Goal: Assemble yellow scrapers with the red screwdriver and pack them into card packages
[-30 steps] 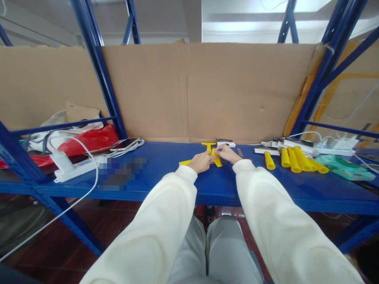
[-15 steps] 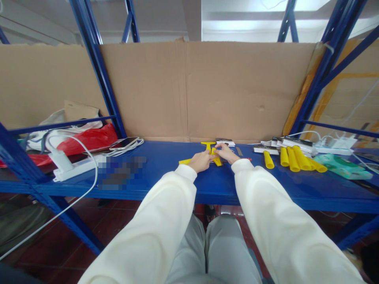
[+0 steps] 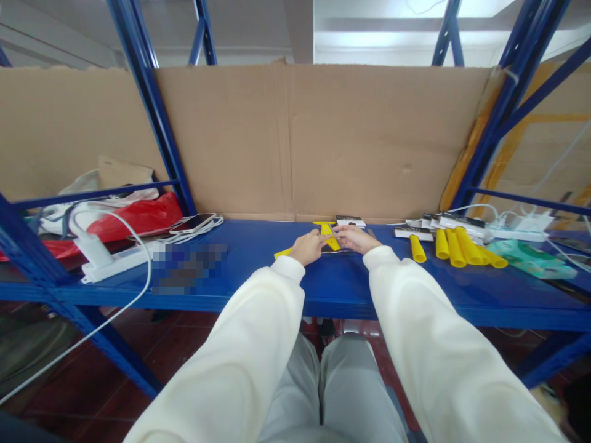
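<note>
Near the middle of the blue shelf, my left hand [image 3: 308, 247] and my right hand [image 3: 357, 238] meet at their fingertips over a yellow T-shaped piece [image 3: 329, 232]. The fingers of both hands are bent inward; what they pinch is too small to make out. A yellow tube end [image 3: 282, 253] shows just left of my left hand. Behind my right hand lies a small black-and-white box [image 3: 349, 221]. A thin dark strip lies partly hidden beyond my right fingers.
Several yellow tubes [image 3: 455, 248], stacked boxes [image 3: 462, 224] and a green packet [image 3: 530, 259] lie on the right. On the left are a white power strip [image 3: 115, 263], a phone [image 3: 194, 223] and a red bag [image 3: 138, 216]. Cardboard [image 3: 295, 141] stands behind the shelf [image 3: 258, 277].
My right hand has turned flatter and lower, with its wrist slightly to the right. My left hand has shifted slightly left. One yellow piece between the fingers looks less upright.
</note>
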The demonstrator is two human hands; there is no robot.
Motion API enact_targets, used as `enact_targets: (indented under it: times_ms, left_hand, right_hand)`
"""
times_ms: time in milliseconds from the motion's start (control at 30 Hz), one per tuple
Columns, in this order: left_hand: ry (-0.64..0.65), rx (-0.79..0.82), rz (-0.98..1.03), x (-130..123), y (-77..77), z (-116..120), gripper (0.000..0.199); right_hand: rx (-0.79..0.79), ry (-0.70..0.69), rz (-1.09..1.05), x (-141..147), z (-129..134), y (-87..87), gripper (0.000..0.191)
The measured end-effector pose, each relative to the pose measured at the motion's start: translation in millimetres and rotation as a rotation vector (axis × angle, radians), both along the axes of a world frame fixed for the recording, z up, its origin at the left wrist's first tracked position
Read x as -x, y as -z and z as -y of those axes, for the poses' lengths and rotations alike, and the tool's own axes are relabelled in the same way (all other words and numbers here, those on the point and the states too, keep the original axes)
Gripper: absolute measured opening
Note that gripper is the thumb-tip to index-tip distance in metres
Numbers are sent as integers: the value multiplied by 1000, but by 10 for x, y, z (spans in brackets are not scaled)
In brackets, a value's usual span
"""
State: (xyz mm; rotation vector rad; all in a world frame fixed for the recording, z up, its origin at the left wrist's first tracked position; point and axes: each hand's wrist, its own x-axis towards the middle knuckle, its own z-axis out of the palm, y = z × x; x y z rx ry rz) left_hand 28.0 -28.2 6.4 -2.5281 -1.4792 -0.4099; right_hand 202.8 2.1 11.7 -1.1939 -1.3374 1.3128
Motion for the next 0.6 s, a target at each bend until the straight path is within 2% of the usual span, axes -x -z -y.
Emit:
enact_targets:
  times_ms: [167, 433, 600]
  left_hand:
    - [-5, -5, 15, -1, 6, -3, 44]
    - [-63, 7, 32, -19, 15, 13, 56]
    - [-68, 46, 7, -14, 20, 20, 53]
  right_hand:
    - [45, -147, 109, 40, 120, -49, 23]
    - [29, -128, 116, 57, 109, -8, 20]
    - [26, -141, 101, 53, 88, 30, 19]
